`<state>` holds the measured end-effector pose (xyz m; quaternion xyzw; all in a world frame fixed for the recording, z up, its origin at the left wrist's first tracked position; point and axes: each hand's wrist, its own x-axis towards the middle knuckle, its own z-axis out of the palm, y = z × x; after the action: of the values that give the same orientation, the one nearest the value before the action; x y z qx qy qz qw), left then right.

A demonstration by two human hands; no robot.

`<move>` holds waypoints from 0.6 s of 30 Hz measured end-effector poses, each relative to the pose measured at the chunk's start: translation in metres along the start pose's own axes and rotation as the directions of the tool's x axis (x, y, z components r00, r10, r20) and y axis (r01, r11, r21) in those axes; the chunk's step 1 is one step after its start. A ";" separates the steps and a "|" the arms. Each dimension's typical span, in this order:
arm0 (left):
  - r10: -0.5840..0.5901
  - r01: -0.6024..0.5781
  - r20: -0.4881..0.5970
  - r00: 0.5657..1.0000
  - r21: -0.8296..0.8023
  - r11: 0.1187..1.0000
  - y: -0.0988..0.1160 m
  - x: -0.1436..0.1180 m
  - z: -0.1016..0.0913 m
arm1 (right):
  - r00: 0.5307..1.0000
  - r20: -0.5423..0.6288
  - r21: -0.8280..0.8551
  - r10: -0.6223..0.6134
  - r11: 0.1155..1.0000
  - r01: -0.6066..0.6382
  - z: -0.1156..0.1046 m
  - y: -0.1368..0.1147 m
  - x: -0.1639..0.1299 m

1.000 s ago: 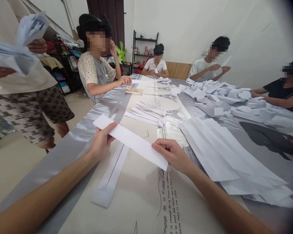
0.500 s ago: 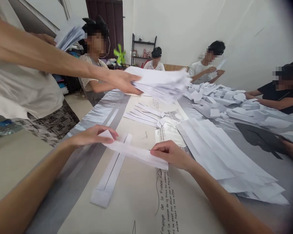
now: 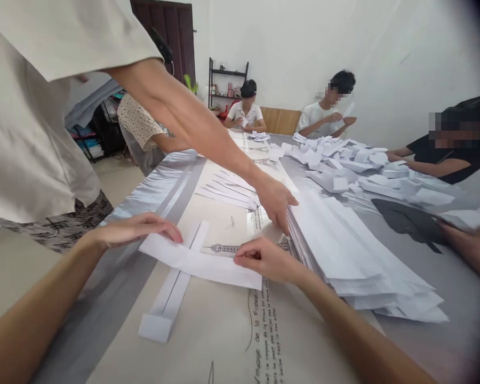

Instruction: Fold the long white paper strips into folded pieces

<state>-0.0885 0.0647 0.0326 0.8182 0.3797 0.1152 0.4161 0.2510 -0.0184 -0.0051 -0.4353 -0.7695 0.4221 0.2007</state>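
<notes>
A white paper strip (image 3: 208, 265) stretches between my two hands, slightly bowed. My left hand (image 3: 144, 229) is closed at its upper left edge, the thumb hidden behind the paper. Near the right end, my right hand (image 3: 264, 256) pinches the strip between thumb and fingertips. Beneath it, a long folded paper piece (image 3: 172, 298) with a dark slit along its length and a folded flap at the near end lies on the printed tablecloth (image 3: 208, 330). Beyond my hands, several narrow paper strips (image 3: 224, 194) are fanned out.
A co-worker's hand (image 3: 278, 200) reaches across from the left onto a thick stack of white paper (image 3: 356, 250). Behind it spreads a heap of folded papers (image 3: 344, 157). A dark flat sheet (image 3: 404, 218) lies at right. Other people sit around the table.
The co-worker's arm has brought its papers down onto the stack at right. My left hand has shifted left along the strip, which now lies lower and flatter over the folded piece.
</notes>
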 end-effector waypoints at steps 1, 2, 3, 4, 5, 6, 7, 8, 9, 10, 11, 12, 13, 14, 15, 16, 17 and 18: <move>-0.029 0.028 0.046 0.999 0.009 1.000 -0.001 0.001 -0.001 | 1.000 -0.001 -0.018 0.005 1.000 -0.005 0.002 0.000 0.000; -0.059 0.058 0.080 0.995 0.017 0.998 -0.002 0.001 -0.002 | 1.000 -0.004 -0.030 0.006 1.000 -0.006 0.003 -0.001 0.000; -0.080 0.078 0.109 0.991 0.022 0.997 -0.002 0.002 -0.002 | 1.000 -0.011 -0.036 0.003 0.999 -0.004 0.004 -0.002 0.000; -0.086 0.083 0.133 0.987 0.024 0.996 -0.001 0.002 -0.002 | 1.000 -0.015 -0.038 -0.003 0.999 0.003 0.006 -0.003 0.000; -0.074 0.072 0.155 0.985 0.023 0.997 0.001 0.002 -0.001 | 1.000 -0.018 -0.038 -0.010 0.999 0.009 0.006 -0.005 0.001; -0.054 0.052 0.180 0.982 0.018 0.998 0.003 0.002 0.000 | 1.000 -0.019 -0.038 -0.014 0.999 0.014 0.007 -0.005 0.001; -0.035 0.033 0.211 0.977 0.013 0.999 0.006 0.002 0.001 | 1.000 -0.024 -0.042 -0.017 0.999 0.016 0.007 -0.006 0.001; -0.024 0.022 0.240 0.971 0.010 1.000 0.008 0.001 0.002 | 0.999 -0.037 -0.051 -0.013 0.999 0.011 0.007 -0.006 0.001; -0.024 0.021 0.262 0.965 0.014 1.000 0.011 0.000 0.003 | 0.998 -0.057 -0.065 -0.002 0.998 -0.002 0.006 -0.005 0.000; -0.031 0.026 0.271 0.962 0.024 0.999 0.012 0.000 0.004 | 0.997 -0.081 -0.083 0.017 0.996 -0.024 0.006 -0.004 0.000; -0.042 0.032 0.270 0.962 0.039 0.999 0.013 0.000 0.005 | 0.993 -0.110 -0.104 0.038 0.993 -0.050 0.005 -0.003 0.000; -0.049 0.035 0.256 0.965 0.057 0.998 0.013 -0.001 0.005 | 0.989 -0.137 -0.125 0.061 0.989 -0.078 0.004 -0.001 -0.001; -0.052 0.035 0.236 0.970 0.073 0.997 0.013 -0.001 0.004 | 0.984 -0.160 -0.140 0.083 0.984 -0.106 0.003 0.000 -0.001; -0.053 0.035 0.218 0.975 0.086 0.996 0.012 -0.002 0.003 | 0.979 -0.178 -0.149 0.100 0.981 -0.127 0.002 0.002 -0.001; -0.051 0.033 0.209 0.977 0.092 0.995 0.010 -0.003 0.001 | 0.975 -0.194 -0.154 0.109 0.978 -0.140 0.001 0.002 -0.002; -0.050 0.031 0.213 0.976 0.090 0.995 0.009 -0.004 0.000 | 0.970 -0.216 -0.157 0.110 0.977 -0.146 0.000 0.002 -0.002; -0.050 0.031 0.229 0.972 0.084 0.996 0.008 -0.006 -0.002 | 0.965 -0.241 -0.159 0.103 0.977 -0.144 -0.001 0.002 -0.002; -0.053 0.034 0.257 0.965 0.075 0.997 0.008 -0.007 -0.003 | 0.959 -0.271 -0.161 0.087 0.978 -0.135 -0.001 0.001 -0.002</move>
<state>-0.0909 0.0583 0.0416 0.8318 0.3438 -0.0150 0.4356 0.2530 -0.0192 -0.0050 -0.5461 -0.7451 0.3009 0.2369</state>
